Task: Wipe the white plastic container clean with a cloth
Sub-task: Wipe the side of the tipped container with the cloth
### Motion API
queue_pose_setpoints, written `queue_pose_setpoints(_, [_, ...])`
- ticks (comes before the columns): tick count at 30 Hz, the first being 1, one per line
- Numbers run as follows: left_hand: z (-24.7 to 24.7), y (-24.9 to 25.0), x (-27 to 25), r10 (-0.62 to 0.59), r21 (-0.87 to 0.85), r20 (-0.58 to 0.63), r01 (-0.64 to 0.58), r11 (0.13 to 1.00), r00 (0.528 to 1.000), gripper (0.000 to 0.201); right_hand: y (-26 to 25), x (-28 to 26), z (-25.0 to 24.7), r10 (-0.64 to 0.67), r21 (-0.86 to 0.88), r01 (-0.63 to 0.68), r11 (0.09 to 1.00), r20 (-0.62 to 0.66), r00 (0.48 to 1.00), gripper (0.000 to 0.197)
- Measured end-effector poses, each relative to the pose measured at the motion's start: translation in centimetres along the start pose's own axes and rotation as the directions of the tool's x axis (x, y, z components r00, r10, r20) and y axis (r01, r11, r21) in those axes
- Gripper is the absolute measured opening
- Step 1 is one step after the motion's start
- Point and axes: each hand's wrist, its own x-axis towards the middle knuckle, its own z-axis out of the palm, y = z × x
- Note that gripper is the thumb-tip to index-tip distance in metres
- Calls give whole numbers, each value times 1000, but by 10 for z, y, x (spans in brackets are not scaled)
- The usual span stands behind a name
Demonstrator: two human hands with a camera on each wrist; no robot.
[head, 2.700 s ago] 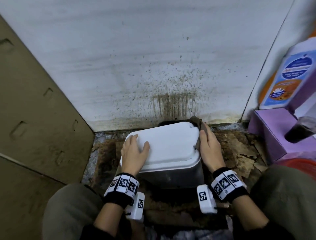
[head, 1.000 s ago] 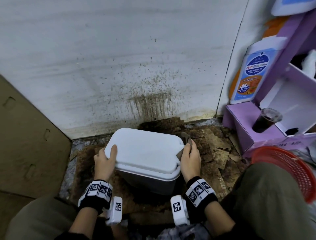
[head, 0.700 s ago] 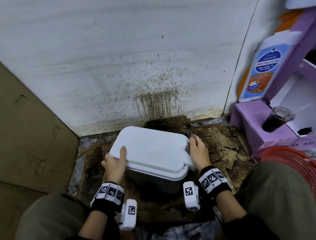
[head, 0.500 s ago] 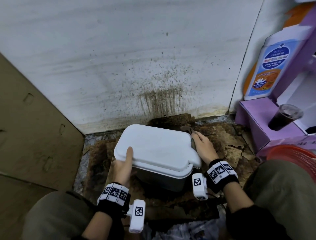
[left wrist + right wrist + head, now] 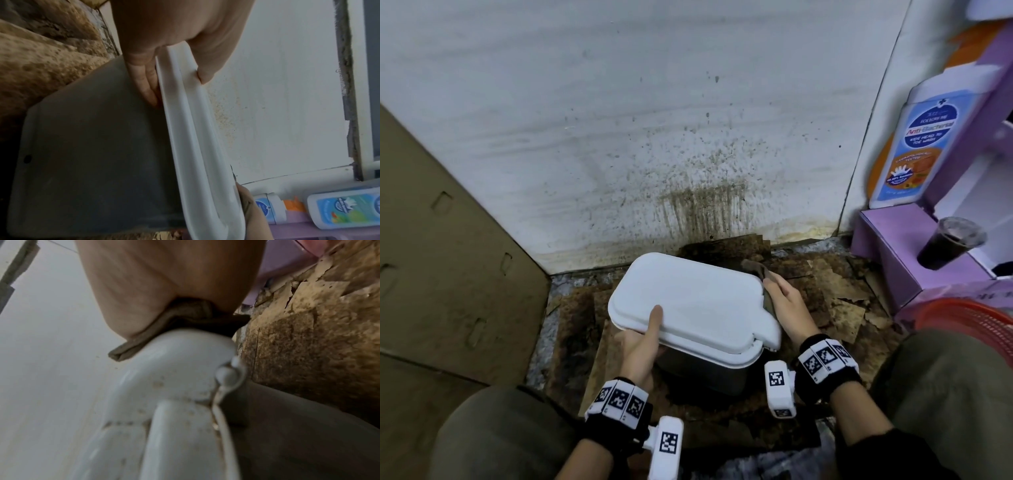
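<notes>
Left hand (image 5: pixel 640 346) is pinching the container (image 5: pixel 698 308) rim; right hand (image 5: pixel 787 305) is pressing a cloth (image 5: pixel 180 321) against its far edge.

The container (image 5: pixel 695 308) sits on the floor near the stained wall (image 5: pixel 654 120), with a narrow strip of floor between them. A cardboard panel (image 5: pixel 448 274) closes off the left side, leaving a gap of bare floor beside the container. To the right, a purple box (image 5: pixel 893 253) carrying a dark cup (image 5: pixel 948 243) and a bottle (image 5: pixel 924 144) limits reach; a red basket (image 5: pixel 969 318) stands nearer. Both knees flank the near side. Space above the lid is open.
</notes>
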Motion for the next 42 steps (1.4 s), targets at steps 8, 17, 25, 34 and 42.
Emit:
queue_pose_setpoints(8, [-4, 17, 20, 88, 124, 48, -93, 988, 995, 35, 18, -37, 24, 0, 13, 5, 1000, -343, 940, 25])
queue_pose_setpoints(17, [-6, 21, 57, 72, 274, 146, -111, 955, 987, 66, 18, -72, 50, -21, -36, 5, 999, -473, 881, 35])
queue_pose_setpoints(25, [1, 16, 54, 62, 315, 98, -90, 945, 993, 65, 18, -61, 48, -29, -198, -61, 978, -423, 906, 38])
queue_pose_setpoints(34, [6, 0, 33, 41, 398, 116, -84, 913, 992, 75, -2, -30, 23, 18, -232, -40, 972, -97, 995, 36])
queue_pose_setpoints(42, [0, -17, 37, 41, 410, 175, -111, 905, 984, 110, -4, -25, 22, -9, -268, 7, 964, -5, 1000, 41])
